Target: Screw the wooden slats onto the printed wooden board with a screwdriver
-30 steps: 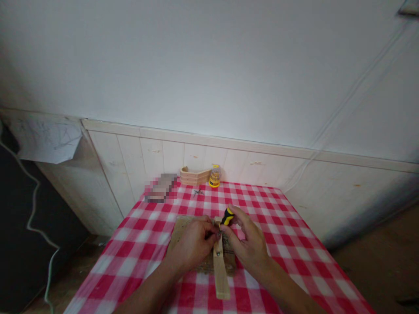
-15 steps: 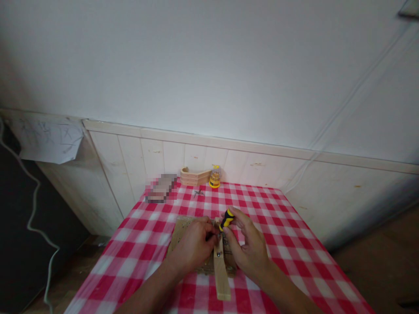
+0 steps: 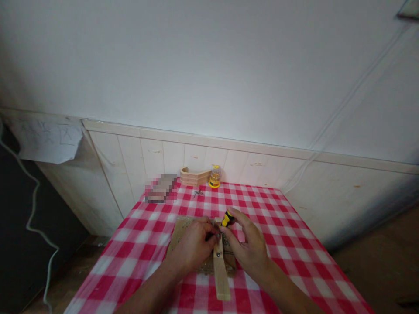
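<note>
My right hand (image 3: 249, 245) is wrapped round a small yellow and black screwdriver (image 3: 227, 218), its tip pointing down at the top of a narrow wooden slat (image 3: 221, 274). My left hand (image 3: 193, 244) pinches something tiny beside the tip, too small to name. The slat lies lengthwise over a flat board (image 3: 181, 227) on the red and white checked tablecloth (image 3: 281, 244). A screw head (image 3: 218, 253) shows in the slat just below my fingers.
At the table's far edge stand a curved stack of wooden pieces (image 3: 194, 176), a yellow jar of bits (image 3: 214, 176), a blurred-out object (image 3: 160, 188) and a few loose screws (image 3: 197, 192). Wood panelling runs behind; a cable (image 3: 32, 213) hangs at the left.
My right hand has tilted the screwdriver handle lower and slightly towards me. My left hand keeps its pinch at the same spot on the slat.
</note>
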The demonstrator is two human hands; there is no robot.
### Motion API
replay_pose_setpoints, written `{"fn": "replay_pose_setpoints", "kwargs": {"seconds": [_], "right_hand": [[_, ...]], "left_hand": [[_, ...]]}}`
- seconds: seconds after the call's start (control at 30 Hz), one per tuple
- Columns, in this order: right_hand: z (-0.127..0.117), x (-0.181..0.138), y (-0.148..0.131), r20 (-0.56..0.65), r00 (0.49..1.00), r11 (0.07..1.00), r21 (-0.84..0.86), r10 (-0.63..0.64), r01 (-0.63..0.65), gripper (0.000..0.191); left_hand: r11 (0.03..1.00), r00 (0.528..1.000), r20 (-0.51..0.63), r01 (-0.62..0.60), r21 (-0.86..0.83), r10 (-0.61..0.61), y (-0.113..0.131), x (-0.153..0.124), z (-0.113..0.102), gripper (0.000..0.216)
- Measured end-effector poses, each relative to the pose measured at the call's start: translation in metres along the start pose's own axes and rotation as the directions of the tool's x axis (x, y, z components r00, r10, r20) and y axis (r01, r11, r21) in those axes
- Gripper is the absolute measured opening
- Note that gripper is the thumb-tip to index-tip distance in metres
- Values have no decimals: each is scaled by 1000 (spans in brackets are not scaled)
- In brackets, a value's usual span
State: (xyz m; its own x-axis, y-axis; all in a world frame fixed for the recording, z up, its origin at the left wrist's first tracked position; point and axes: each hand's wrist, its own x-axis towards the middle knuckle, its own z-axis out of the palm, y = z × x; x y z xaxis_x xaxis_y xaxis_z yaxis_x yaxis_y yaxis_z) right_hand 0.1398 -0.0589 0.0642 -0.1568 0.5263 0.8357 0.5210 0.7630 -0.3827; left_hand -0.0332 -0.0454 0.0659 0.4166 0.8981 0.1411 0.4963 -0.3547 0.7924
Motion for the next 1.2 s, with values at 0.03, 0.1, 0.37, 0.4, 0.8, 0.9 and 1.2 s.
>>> {"fn": "replay_pose_setpoints", "kwargs": {"seconds": [0.03, 0.1, 0.37, 0.4, 0.8, 0.9, 1.2], "right_hand": [[0, 1, 0, 0, 1000, 1000, 0, -2, 2, 56], [-1, 2, -1, 2, 1000, 1000, 1, -2, 2, 56], [-1, -1, -1, 4, 1000, 1000, -6, 12, -12, 57], [-1, -4, 0, 2, 1000, 1000, -6, 27, -27, 57], [1, -13, 5, 13, 996, 995, 36, 89, -90, 55], [0, -9, 5, 4, 999, 999, 16, 41, -41, 58], [0, -3, 0, 6, 1000, 1000, -14, 4, -4, 57]], "left_hand": [[1000, 1000, 2, -5, -8, 5, 0, 0, 0, 22], [1000, 1000, 5, -9, -30, 9, 0, 0, -2, 22], [998, 999, -3, 40, -51, -40, 2, -1, -10, 19], [998, 999, 2, 44, -50, -44, 3, -1, -10, 18], [1000, 1000, 30, 0, -27, 1, -2, 2, -4, 22], [1000, 1000, 26, -7, -22, 7, 0, 1, -5, 22], [1000, 1000, 22, -16, -15, 16, 0, 0, -5, 22]]}}
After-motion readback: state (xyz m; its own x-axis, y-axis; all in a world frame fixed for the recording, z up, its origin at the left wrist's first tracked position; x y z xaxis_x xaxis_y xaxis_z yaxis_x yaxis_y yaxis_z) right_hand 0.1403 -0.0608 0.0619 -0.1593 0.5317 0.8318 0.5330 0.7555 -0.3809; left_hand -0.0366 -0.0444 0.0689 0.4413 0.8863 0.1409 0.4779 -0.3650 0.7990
